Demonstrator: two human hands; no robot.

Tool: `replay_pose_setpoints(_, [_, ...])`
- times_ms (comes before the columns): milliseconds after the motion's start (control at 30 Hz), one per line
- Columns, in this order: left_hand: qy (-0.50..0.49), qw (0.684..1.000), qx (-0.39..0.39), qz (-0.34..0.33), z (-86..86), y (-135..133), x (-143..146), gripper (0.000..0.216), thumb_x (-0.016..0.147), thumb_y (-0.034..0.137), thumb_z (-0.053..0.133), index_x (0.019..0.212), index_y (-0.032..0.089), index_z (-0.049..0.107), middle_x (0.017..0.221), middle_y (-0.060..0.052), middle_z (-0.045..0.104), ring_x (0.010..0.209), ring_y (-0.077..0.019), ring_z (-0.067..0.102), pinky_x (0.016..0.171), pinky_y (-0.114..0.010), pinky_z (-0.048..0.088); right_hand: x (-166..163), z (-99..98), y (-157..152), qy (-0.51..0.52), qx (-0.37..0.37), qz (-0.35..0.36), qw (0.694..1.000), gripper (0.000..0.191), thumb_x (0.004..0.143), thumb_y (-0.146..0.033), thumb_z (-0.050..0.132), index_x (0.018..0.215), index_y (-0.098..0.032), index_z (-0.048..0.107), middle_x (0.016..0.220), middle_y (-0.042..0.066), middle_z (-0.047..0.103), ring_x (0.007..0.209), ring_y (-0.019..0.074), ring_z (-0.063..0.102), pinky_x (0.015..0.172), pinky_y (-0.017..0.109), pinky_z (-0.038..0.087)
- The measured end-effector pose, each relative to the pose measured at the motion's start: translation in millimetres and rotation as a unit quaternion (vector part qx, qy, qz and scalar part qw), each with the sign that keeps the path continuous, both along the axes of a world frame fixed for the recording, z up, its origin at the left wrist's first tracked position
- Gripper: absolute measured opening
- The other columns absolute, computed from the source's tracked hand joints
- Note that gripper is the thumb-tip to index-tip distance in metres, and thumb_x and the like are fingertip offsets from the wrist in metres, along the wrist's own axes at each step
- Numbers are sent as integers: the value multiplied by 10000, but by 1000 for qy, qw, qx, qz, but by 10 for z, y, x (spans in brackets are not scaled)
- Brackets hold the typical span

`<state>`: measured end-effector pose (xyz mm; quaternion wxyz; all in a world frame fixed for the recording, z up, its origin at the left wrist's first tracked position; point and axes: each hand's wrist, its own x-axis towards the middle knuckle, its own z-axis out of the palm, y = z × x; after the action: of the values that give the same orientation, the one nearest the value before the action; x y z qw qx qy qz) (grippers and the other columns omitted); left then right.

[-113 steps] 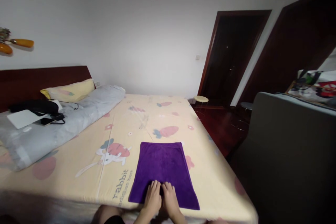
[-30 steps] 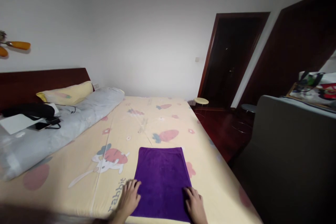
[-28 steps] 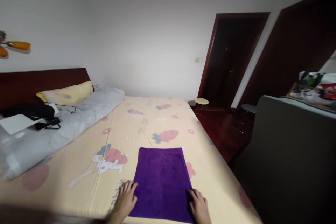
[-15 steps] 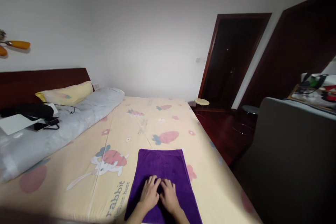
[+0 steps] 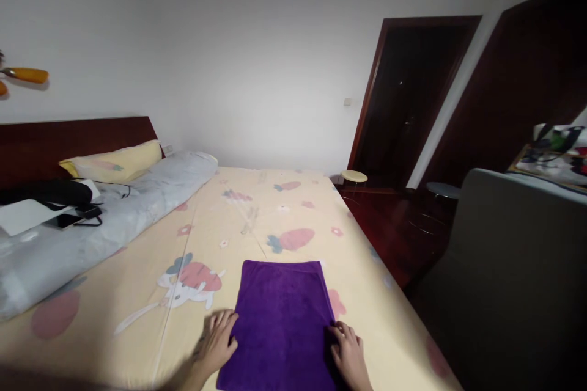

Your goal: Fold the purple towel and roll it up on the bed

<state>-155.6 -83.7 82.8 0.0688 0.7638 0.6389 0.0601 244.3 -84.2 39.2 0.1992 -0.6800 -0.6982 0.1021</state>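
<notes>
Purple towel (image 5: 284, 324) lies flat on the cream printed bedsheet (image 5: 220, 214), folded to a rectangle, near edge toward the person. Left hand (image 5: 217, 342) rests palm down, fingers spread and flat, at the towel's left edge, fingertips touching the cloth, gripping nothing. Right hand (image 5: 349, 355) sits at the right edge, fingers loosely curled onto the border, not visibly pinching it; open, flat contact. Towel lies between the two hands, which are well apart. Just beyond the left hand, a strawberry-rabbit print (image 5: 192, 278). Far off to the left of that hand: grey rolled quilt (image 5: 92, 226), yellow pillow (image 5: 112, 162), black items and white paper (image 5: 22, 215) on the quilt. Beyond the right hand: dark doorway (image 5: 408, 104), small round stool (image 5: 354, 176), grey chair back (image 5: 513, 269).
</notes>
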Motion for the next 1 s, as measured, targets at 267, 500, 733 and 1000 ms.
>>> replay_pose_setpoints(267, [-82,993,-68,-54,-122,518,1180,667,740,174,404,1398,276,362,1512,-24,364,1413,-202,248,1164,-425,171,-1408,281,472,27,-68,128,989,657,690,-107,394,1309,-313,476,1412,39,496,1274,253,430,1038,465,322])
replay_pose_setpoints(500, [-84,995,-11,-61,-175,550,370,553,758,193,436,1291,337,469,1404,-2,494,1296,-209,406,1098,-437,290,-385,12,564,24,-29,46,998,425,856,-385,376,1242,-313,541,1341,62,552,1245,253,466,1008,468,354])
replay_pose_setpoints(733, [-75,996,13,-53,3,526,183,542,724,145,457,1236,307,526,1333,-14,550,1268,-208,439,1092,-406,320,-176,109,604,1,4,30,1000,410,836,-312,394,1204,-270,571,1321,81,566,1225,263,475,1006,467,353])
replay_pose_setpoints(1000, [-75,993,-25,-83,-213,876,1251,652,844,150,324,1474,251,192,1565,-6,262,1431,-166,222,1168,-408,228,-1370,197,850,14,-51,177,983,513,827,-284,394,1336,-336,432,1447,47,456,1293,258,410,1069,486,285])
